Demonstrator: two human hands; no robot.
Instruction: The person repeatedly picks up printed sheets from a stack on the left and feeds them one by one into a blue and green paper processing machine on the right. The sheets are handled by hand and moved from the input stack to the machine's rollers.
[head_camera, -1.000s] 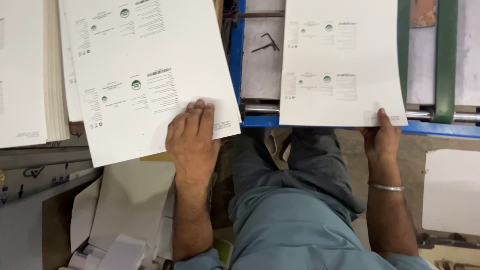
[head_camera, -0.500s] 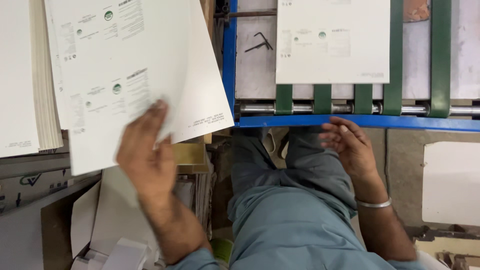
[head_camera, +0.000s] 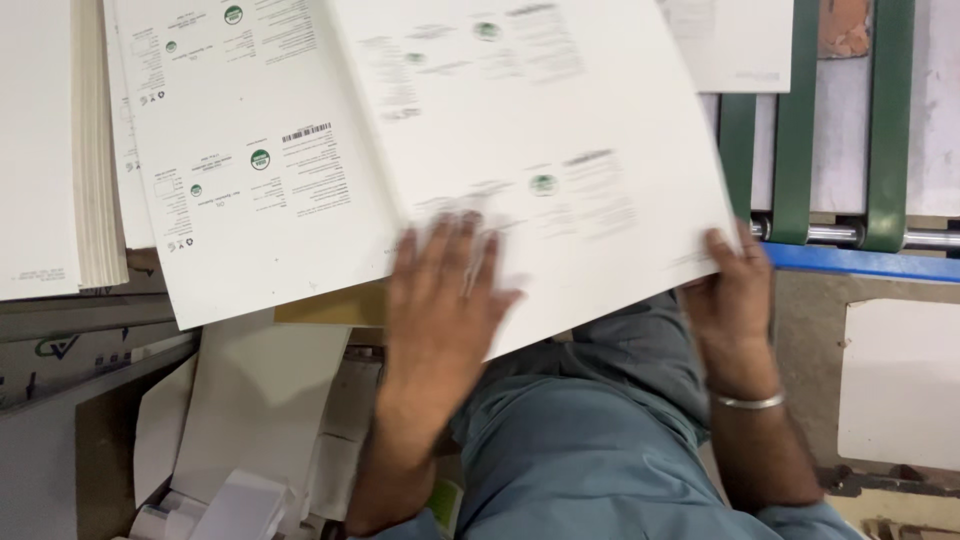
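The left hand (head_camera: 440, 300) lies near the middle of the frame, fingers spread wide and flat, palm down on the near edge of a large white printed sheet (head_camera: 560, 170) — pressing on it rather than curled round it, though motion blur hides the fingertips. The right hand (head_camera: 735, 300), at centre right, grips the same sheet at its lower right corner: the fingers (head_camera: 722, 250) show over the top edge and the rest of the hand sits beneath the paper. A thin metal bangle (head_camera: 748, 402) circles that wrist.

The sheet spans the upper middle of the frame, tilted, with small green round marks and blocks of print, all blurred. To its left, partly under it, a stack of like printed sheets (head_camera: 250, 200) fills the upper left, and a thicker pile of white sheets (head_camera: 60, 150) stands at the far left edge.

At upper right, green belts (head_camera: 800, 120) run over a metal roller (head_camera: 850, 235) above a blue bar (head_camera: 870, 262) — another white sheet (head_camera: 740, 45) lies on them. Loose white offcuts (head_camera: 250, 420) sit at lower left.
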